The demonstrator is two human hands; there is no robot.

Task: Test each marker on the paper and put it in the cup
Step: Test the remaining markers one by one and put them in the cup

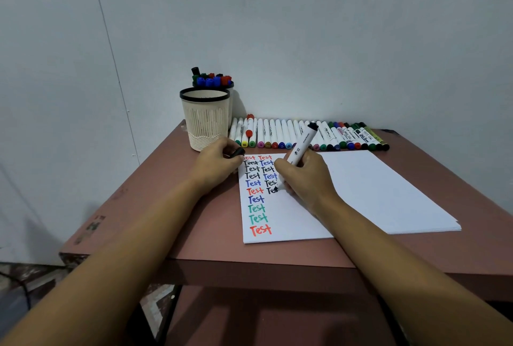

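My right hand grips a white black-ink marker, its tip touching the paper beside a half-written black word in the second column. Coloured "Test" words fill the paper's left side. My left hand rests at the paper's top left corner and holds the black cap. A cream cup with a black rim stands behind my left hand. A second cup behind it holds several capped markers.
A long row of capped markers lies along the wall at the back of the reddish-brown table, with a red marker lying on top of it. The table's front edge is close to me.
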